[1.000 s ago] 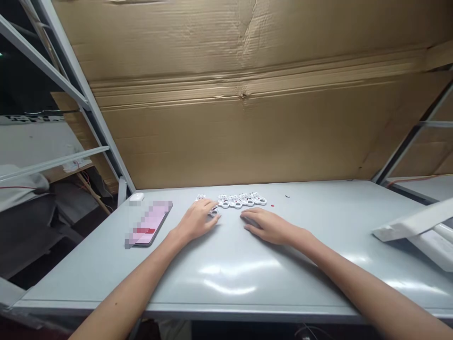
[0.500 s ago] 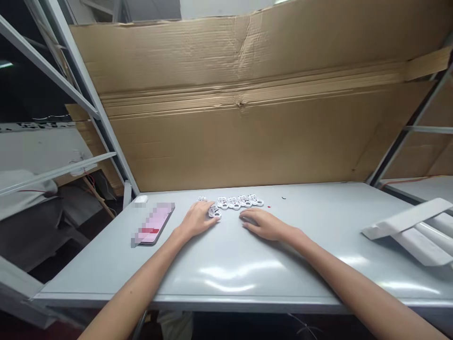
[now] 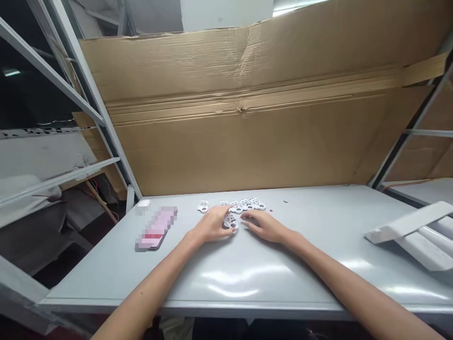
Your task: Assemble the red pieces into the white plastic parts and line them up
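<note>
My left hand [image 3: 211, 225] grips a small white piece [image 3: 230, 219] with a round ring end and dark marks, its thumb and fingers on either side. Just to the right, my right hand [image 3: 264, 225] rests low over the table with fingers bent and a gap between thumb and forefinger. Nothing shows in it, and its fingertips are close to the held piece. Behind the hands, several matching white pieces [image 3: 257, 204] lie in a row, partly covered by my left fingers. One more white piece [image 3: 203, 206] sits apart to the left.
A phone [image 3: 157, 229] and a small white case [image 3: 144, 203] lie at the left of the grey table [image 3: 226, 283]. Tiny red [image 3: 271, 210] and black bits [image 3: 285, 201] are behind my right hand. White folded strips [image 3: 414, 226] lie at right; a cardboard wall [image 3: 247, 151] closes the back.
My left hand has slid to the right with the white piece, nearing my right hand. The separate white piece at left is now uncovered. The view has tilted slightly upward.
</note>
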Demonstrator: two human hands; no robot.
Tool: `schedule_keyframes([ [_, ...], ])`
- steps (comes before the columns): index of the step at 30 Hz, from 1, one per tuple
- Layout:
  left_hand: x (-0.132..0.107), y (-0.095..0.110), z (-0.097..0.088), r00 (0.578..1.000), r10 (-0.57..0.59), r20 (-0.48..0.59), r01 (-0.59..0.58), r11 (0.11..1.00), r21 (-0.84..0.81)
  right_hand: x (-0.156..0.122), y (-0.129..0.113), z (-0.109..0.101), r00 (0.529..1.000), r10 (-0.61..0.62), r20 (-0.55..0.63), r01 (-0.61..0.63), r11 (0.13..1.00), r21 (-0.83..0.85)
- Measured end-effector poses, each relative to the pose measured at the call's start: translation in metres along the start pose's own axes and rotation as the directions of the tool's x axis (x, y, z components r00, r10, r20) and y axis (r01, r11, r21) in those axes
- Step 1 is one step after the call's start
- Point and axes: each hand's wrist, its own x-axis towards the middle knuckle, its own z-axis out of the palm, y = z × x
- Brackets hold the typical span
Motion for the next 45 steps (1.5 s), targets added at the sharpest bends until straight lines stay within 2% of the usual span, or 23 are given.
schedule_keyframes([
  [6,0.001,-0.001,0.015,0.999,0.010,-0.030,-0.010,1.000,-0.022,0.007,0.004,-0.001,0.998,-0.053,-0.019,0.054,0.998,0.026],
  [9,-0.001,-0.003,0.018,0.998,0.024,-0.050,-0.027,0.998,-0.054,0.015,-0.001,-0.002,0.992,-0.124,-0.027,0.124,0.992,-0.003],
  [14,-0.005,-0.005,0.022,0.999,0.005,-0.052,-0.009,0.997,-0.074,0.025,-0.012,0.002,0.972,-0.229,0.046,0.231,0.971,-0.065],
  [22,-0.009,-0.002,0.023,0.994,-0.091,-0.066,0.089,0.995,-0.036,0.021,-0.006,0.015,0.995,-0.080,-0.065,0.085,0.992,0.092],
  [30,-0.011,0.004,0.023,0.988,-0.125,-0.095,0.122,0.992,-0.038,0.016,-0.009,0.024,0.986,-0.039,-0.160,0.059,0.991,0.122],
  [33,-0.011,0.005,0.023,0.988,-0.128,-0.086,0.124,0.991,-0.047,0.017,-0.016,0.022,0.967,0.083,-0.239,-0.009,0.956,0.294],
  [35,-0.012,0.005,0.023,0.990,-0.122,-0.077,0.118,0.992,-0.048,0.019,-0.018,0.018,0.938,0.257,-0.234,-0.099,0.843,0.528],
  [36,-0.012,0.005,0.023,0.991,-0.118,-0.070,0.115,0.992,-0.046,0.020,-0.018,0.015,0.913,0.363,-0.187,-0.151,0.727,0.670],
  [38,-0.013,0.004,0.023,0.992,-0.111,-0.051,0.109,0.993,-0.044,0.021,-0.014,0.010,0.852,0.522,-0.033,-0.221,0.417,0.881],
  [40,-0.013,0.003,0.024,0.994,-0.102,-0.032,0.100,0.994,-0.042,0.021,-0.007,0.006,0.799,0.594,0.095,-0.246,0.177,0.953],
  [41,-0.013,0.003,0.025,0.995,-0.097,-0.023,0.096,0.995,-0.041,0.021,-0.003,0.005,0.782,0.610,0.132,-0.250,0.113,0.962],
  [45,-0.010,0.004,0.027,0.996,-0.084,-0.014,0.083,0.995,-0.049,0.020,0.009,0.004,0.741,0.641,0.201,-0.262,0.000,0.965],
])
